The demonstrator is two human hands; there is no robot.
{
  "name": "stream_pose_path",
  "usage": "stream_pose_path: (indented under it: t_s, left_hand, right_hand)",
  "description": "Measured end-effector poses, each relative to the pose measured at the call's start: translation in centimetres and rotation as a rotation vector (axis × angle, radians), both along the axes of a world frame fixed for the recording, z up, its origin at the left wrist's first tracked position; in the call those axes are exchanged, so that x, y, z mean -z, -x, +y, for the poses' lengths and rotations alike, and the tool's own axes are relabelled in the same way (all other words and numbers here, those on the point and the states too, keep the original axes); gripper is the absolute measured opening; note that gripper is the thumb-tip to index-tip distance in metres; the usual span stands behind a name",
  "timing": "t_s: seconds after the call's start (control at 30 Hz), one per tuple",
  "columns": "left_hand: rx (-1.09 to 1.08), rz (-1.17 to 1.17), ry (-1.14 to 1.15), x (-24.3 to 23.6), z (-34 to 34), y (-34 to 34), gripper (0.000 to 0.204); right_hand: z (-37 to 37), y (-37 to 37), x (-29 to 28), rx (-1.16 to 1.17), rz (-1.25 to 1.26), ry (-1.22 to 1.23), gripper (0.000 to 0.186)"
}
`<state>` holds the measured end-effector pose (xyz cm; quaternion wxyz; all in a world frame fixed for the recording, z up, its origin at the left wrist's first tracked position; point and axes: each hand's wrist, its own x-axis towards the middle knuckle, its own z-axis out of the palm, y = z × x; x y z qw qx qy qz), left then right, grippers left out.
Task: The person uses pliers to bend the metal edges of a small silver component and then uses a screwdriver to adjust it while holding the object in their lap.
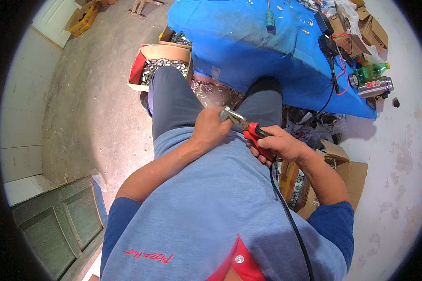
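Observation:
My left hand (208, 127) holds a small silver metal piece (223, 115) over my lap, its fingers curled around it. My right hand (279, 143) grips red-and-black handled pliers (254, 133), whose metal nose reaches to the piece in my left hand; whether the jaws are closed on it I cannot tell. A black cord (286, 206) runs from beside my right hand down across my blue shirt. Beyond my knees, a cardboard box (133, 81) holds many small metal cylinders.
A blue-covered bench (248, 42) carries a teal-handled tool (269, 18), power boxes (327, 46), a green bottle (371, 70) and a steel flask (375, 87). Cardboard (354, 180) lies to my right beside a white wall. A wooden panel (61, 222) leans at the lower left.

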<state>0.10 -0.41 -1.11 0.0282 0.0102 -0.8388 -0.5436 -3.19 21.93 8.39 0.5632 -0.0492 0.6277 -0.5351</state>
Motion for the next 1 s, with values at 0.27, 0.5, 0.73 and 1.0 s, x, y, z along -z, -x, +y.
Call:
stream_pose_path:
  t_s: [0.27, 0.5, 0.73, 1.0]
  left_hand:
    - [-0.016, 0.009, -0.182, -1.4, 0.9, -0.3, 0.020]
    - [0.118, -0.175, -0.471, 0.2, -0.5, -0.2, 0.019]
    - [0.088, -0.353, -0.638, -0.1, -1.2, -0.2, 0.019]
    - [0.119, -0.130, -0.518, 0.5, -0.6, -0.1, 0.025]
  right_hand:
    - [-0.9, 2.6, 4.7, 0.136, 1.181, -0.535, 0.037]
    - [-1.4, 1.5, 0.8, 0.256, 0.201, 0.096, 0.048]
    - [-0.6, 0.4, -0.8, 0.122, 0.119, 0.015, 0.050]
    - [0.5, 0.5, -2.2, -0.015, -0.143, 0.146, 0.057]
